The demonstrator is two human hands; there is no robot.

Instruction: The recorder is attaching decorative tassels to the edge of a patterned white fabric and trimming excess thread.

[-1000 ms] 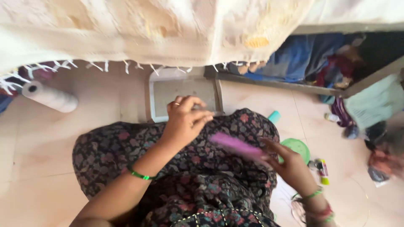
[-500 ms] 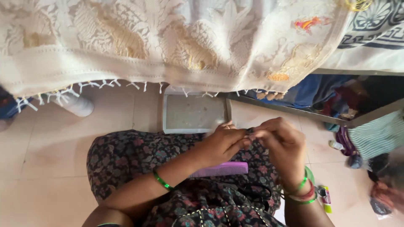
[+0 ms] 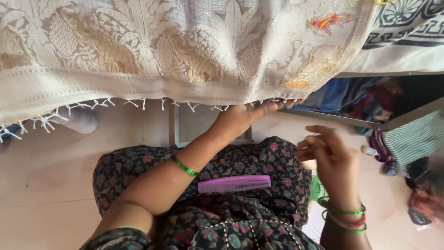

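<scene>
Two hands; one purple comb; one fringed cloth

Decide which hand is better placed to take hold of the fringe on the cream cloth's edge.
Left. The left hand already reaches up to the fringe, fingers at the cloth's edge; the right hand hangs lower, apart from it.

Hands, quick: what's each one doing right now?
Left hand: open, fingers stretched to the fringed cloth edge, gripping nothing visible.
Right hand: loosely curled, empty, apart from the purple comb.
</scene>
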